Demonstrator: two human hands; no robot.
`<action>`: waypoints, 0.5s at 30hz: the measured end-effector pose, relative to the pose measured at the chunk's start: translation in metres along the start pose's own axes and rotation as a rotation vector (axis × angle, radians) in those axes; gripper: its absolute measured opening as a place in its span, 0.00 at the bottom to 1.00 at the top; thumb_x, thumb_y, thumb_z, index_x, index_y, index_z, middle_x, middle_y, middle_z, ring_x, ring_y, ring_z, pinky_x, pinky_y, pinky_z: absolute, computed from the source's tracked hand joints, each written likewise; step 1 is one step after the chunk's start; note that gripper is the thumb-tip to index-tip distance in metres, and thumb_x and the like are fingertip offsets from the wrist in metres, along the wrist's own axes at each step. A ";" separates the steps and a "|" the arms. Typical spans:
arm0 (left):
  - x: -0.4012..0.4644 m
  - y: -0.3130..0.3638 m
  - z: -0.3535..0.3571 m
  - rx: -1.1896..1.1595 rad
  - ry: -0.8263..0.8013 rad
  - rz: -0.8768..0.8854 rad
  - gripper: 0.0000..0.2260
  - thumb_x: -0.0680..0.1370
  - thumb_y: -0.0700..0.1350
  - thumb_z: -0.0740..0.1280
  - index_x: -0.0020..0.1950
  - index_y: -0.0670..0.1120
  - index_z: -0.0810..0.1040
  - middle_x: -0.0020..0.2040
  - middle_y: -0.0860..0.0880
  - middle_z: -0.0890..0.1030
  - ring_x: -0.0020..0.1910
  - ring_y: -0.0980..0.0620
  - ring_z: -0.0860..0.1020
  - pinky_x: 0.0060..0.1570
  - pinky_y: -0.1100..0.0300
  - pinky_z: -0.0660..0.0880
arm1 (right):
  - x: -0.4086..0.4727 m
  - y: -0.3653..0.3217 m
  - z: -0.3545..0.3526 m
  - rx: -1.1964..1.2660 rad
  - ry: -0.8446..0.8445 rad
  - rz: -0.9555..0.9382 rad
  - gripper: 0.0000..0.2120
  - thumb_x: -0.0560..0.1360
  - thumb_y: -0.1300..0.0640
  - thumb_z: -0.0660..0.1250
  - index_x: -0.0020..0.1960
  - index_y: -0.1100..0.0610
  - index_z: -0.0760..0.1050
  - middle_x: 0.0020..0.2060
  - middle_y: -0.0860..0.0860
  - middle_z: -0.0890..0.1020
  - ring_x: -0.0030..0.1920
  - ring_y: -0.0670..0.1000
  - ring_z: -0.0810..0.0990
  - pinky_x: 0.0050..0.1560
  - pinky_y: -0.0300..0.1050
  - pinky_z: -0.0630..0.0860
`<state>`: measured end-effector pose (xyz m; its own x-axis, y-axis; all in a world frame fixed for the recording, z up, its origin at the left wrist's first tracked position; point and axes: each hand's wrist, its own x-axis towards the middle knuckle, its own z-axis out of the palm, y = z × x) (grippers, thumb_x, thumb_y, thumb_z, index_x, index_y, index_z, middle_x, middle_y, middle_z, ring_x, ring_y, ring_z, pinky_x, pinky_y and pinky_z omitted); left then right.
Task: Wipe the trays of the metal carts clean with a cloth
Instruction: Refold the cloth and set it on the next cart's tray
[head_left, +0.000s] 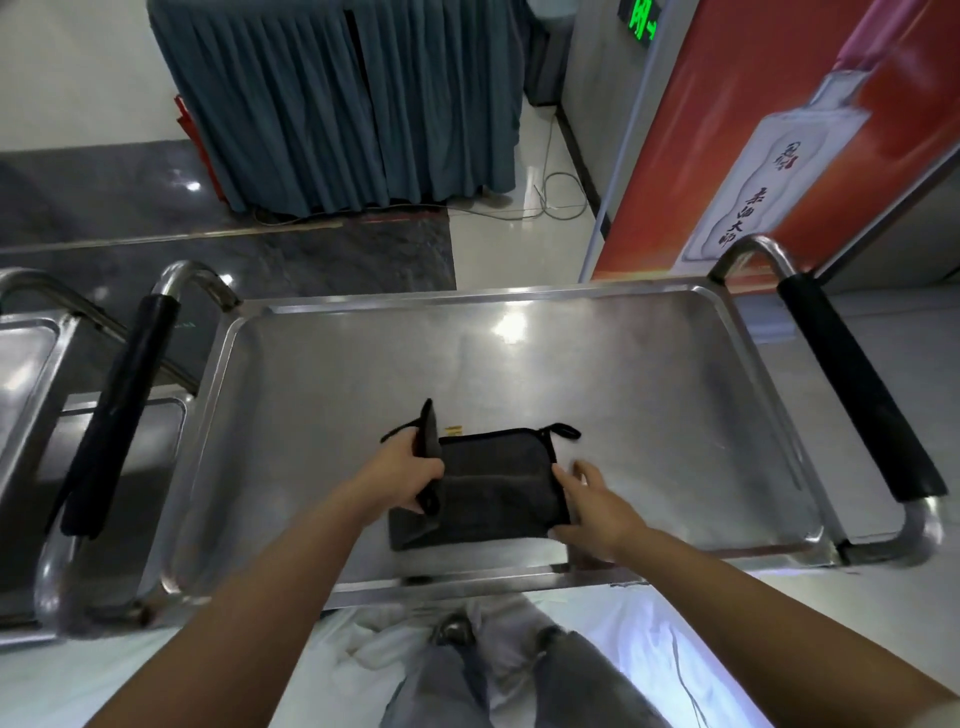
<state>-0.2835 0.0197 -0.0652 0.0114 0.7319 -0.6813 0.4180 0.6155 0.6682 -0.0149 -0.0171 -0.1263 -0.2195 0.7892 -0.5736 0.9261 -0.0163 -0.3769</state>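
While both hands fold cloth (493, 483), poster (779, 156) reads 大师

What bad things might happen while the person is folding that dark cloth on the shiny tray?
The left hand grips only the lifted left edge of the cloth, so the fold might flop open or bunch up. The right hand merely touches the right edge with straight fingers, so the cloth may slide on the smooth tray. The cloth lies near the tray's front rim and could slip off toward the person's legs.
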 end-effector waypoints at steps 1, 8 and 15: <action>0.000 0.007 0.017 0.014 -0.008 -0.005 0.13 0.76 0.37 0.65 0.58 0.47 0.69 0.52 0.42 0.76 0.45 0.42 0.79 0.28 0.58 0.79 | -0.002 0.005 -0.003 0.051 -0.006 -0.023 0.42 0.74 0.46 0.69 0.79 0.48 0.47 0.77 0.53 0.49 0.70 0.58 0.68 0.65 0.44 0.67; 0.016 0.021 0.120 0.072 -0.055 0.057 0.26 0.76 0.38 0.64 0.73 0.51 0.65 0.54 0.45 0.80 0.47 0.45 0.81 0.33 0.58 0.78 | -0.011 0.033 -0.020 0.050 0.053 -0.154 0.34 0.78 0.47 0.64 0.78 0.51 0.52 0.76 0.50 0.59 0.75 0.53 0.59 0.72 0.46 0.60; 0.015 -0.003 0.135 0.297 0.252 0.097 0.26 0.76 0.57 0.67 0.71 0.50 0.69 0.54 0.50 0.78 0.52 0.49 0.77 0.51 0.54 0.76 | -0.007 0.049 -0.030 0.124 -0.053 -0.214 0.31 0.80 0.48 0.61 0.78 0.53 0.53 0.65 0.53 0.71 0.70 0.56 0.66 0.67 0.44 0.63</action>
<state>-0.1623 -0.0111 -0.1177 -0.1435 0.8542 -0.4998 0.6709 0.4552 0.5854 0.0408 -0.0046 -0.1188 -0.4254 0.7495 -0.5072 0.8127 0.0699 -0.5784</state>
